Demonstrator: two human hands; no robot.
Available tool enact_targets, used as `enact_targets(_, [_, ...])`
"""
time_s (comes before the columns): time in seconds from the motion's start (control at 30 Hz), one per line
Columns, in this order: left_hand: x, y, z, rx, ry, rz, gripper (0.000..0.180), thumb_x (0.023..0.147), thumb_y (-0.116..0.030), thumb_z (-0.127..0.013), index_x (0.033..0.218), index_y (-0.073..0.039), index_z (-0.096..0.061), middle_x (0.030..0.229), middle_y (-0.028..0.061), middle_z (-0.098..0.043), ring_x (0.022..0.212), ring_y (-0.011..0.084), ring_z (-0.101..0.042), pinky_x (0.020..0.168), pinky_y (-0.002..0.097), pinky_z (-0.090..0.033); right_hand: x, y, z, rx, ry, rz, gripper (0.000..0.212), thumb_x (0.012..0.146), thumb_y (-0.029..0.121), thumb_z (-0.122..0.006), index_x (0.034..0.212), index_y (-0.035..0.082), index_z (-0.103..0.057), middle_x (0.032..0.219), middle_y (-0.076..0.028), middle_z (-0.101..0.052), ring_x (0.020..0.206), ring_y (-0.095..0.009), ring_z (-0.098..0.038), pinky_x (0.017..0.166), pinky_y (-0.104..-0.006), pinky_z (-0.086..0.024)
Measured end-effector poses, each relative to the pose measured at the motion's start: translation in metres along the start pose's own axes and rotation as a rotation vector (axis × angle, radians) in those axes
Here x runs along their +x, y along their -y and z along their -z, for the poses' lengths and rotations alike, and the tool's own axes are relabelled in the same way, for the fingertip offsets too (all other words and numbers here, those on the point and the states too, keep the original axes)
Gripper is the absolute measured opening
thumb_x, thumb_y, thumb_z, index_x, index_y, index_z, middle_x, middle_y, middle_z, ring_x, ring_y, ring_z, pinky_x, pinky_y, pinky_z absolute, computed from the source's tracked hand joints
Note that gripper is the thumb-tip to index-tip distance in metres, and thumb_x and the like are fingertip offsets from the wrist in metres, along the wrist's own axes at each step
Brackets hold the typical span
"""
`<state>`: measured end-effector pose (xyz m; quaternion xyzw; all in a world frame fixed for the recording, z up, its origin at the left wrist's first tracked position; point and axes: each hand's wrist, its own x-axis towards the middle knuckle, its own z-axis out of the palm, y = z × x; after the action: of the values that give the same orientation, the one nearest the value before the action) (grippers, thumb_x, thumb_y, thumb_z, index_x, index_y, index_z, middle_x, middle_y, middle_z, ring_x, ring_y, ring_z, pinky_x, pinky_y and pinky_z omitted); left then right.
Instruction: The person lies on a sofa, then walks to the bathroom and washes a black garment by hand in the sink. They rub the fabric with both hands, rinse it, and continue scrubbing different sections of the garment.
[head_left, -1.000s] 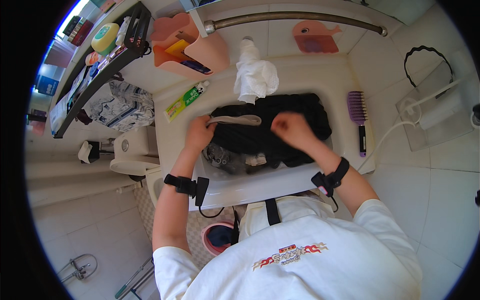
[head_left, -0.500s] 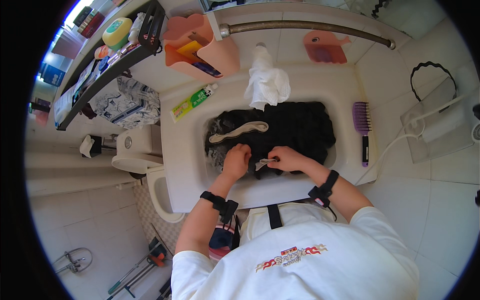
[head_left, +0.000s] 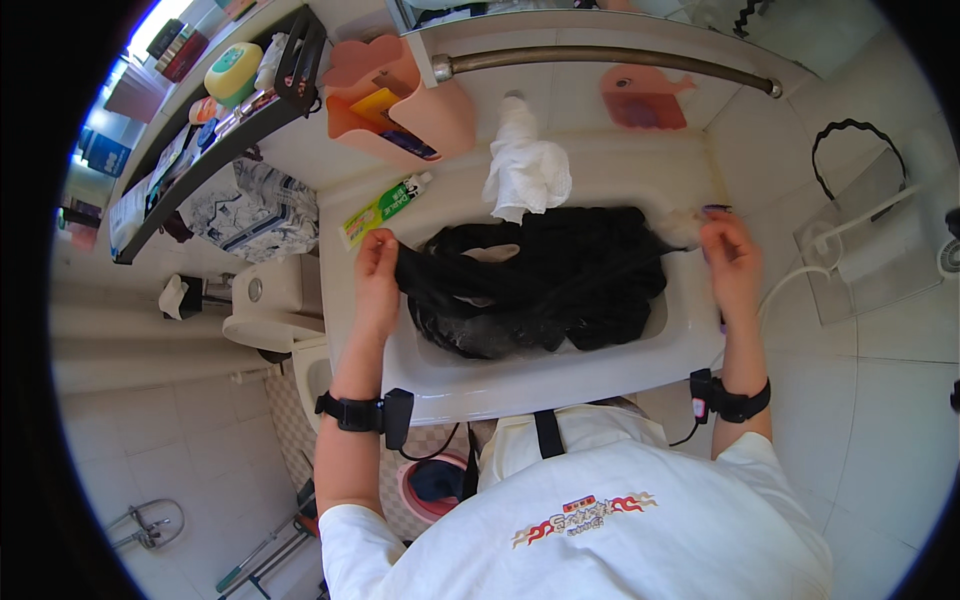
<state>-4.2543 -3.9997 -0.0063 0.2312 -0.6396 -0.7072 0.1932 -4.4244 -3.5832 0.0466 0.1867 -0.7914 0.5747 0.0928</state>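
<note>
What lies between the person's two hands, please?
In the head view, crumpled black fabric in a white rectangular basin lies between the bare left hand and bare right hand; a blurred pale piece shows beside the latter.

Your left hand (head_left: 376, 268) pinches black fabric (head_left: 600, 270) over the sink (head_left: 520, 378); your right hand (head_left: 732, 258) grips a blurred pale piece (head_left: 681, 229). Toothpaste tube (head_left: 384, 210) near left hand, white cloth (head_left: 528, 172) at back.

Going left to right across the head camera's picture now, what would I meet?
Toilet, left hand, black clothing in the white sink, right hand, black headband.
</note>
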Motion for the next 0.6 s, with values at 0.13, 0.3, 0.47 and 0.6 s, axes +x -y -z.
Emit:
enact_targets(0.13, [0.019,0.018,0.024,0.039,-0.167,0.053,0.009,0.098,-0.016,-0.052,0.1,-0.008,-0.057,0.085,-0.0033,-0.054,0.078,0.007,-0.046,0.072,0.022,-0.038,0.018,-0.011,0.021,0.018,-0.144,-0.112,0.011,0.089,0.012,-0.067,0.085,0.002,-0.066,0.087,-0.004,-0.063,0.069,-0.009,-0.054,0.064,-0.0242,-0.045])
enact_targets(0.3, [0.024,0.088,0.052,0.508,-0.103,-0.006,0.01,0.092,-0.016,-0.062,0.097,-0.007,-0.06,0.086,-0.0002,-0.059,0.079,0.0115,-0.057,0.068,0.0264,-0.046,0.002,-0.038,0.001,-0.375,0.166,-0.163,0.019,0.086,0.022,-0.069,0.087,0.002,-0.067,0.081,-0.007,-0.065,0.068,-0.017,-0.059,0.063,-0.0316,-0.048])
enact_targets(0.47, [-0.005,0.107,0.006,0.865,-0.021,-0.36,0.02,0.076,-0.005,-0.07,0.094,-0.004,-0.06,0.088,0.0091,-0.061,0.085,0.0238,-0.059,0.075,0.036,-0.048,-0.048,-0.031,-0.07,-1.01,0.554,-0.103,0.018,0.083,0.025,-0.064,0.082,0.007,-0.069,0.089,-0.014,-0.065,0.08,-0.033,-0.065,0.067,-0.0442,-0.052])
enact_targets(0.6, [-0.04,0.097,-0.031,1.279,0.204,-0.488,0.019,0.071,-0.004,-0.068,0.089,-0.004,-0.062,0.089,0.0115,-0.06,0.089,0.0315,-0.057,0.079,0.0432,-0.046,-0.082,-0.035,-0.15,-0.599,0.703,0.036,0.013,0.08,0.021,-0.068,0.084,0.009,-0.067,0.086,-0.011,-0.063,0.083,-0.033,-0.064,0.07,-0.045,-0.052])
